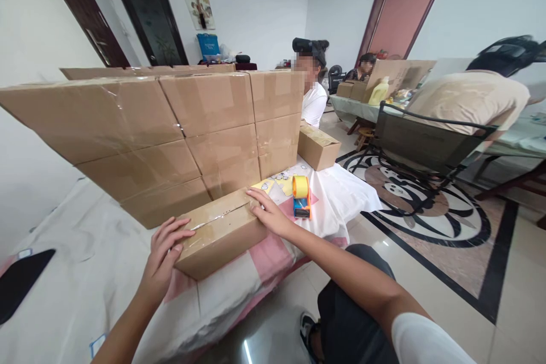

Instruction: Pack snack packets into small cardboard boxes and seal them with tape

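Observation:
A long cardboard box lies in front of me on the cloth-covered table, its top seam taped. At its left end, my left hand rests open, fingers stretched over the top edge. My right hand lies open on the right end of the top, with its fingers extended. Neither hand is wrapped round anything. Just right of the box, a tape dispenser with a yellow tape roll and blue-and-orange frame stands on the cloth.
Stacked cardboard boxes form a wall behind the box. Another box sits at the table's far right corner. A black flat object lies at far left. A person is behind the stack; another sits in a chair at right.

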The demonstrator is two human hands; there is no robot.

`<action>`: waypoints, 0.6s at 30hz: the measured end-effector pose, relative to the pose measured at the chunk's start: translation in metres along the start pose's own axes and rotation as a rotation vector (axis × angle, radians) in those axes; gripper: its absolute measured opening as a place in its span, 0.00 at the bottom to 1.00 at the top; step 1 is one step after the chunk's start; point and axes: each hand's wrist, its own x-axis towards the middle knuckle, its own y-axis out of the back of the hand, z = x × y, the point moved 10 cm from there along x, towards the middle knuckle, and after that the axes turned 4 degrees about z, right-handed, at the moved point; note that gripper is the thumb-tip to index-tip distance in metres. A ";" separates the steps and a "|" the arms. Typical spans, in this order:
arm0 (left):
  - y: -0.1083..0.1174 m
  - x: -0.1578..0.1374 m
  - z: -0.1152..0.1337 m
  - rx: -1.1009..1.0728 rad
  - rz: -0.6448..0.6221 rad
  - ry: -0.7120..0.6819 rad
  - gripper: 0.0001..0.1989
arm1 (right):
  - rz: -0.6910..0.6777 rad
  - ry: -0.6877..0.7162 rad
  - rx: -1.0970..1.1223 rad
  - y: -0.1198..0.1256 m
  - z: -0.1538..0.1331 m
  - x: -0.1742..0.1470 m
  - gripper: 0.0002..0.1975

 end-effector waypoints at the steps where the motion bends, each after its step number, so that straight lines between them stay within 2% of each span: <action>1: 0.000 0.000 0.000 0.000 0.000 0.000 0.15 | 0.003 0.000 -0.001 0.000 0.000 0.000 0.25; 18: -0.001 0.001 0.000 0.006 -0.001 -0.026 0.15 | 0.004 -0.008 -0.013 0.001 0.001 0.000 0.24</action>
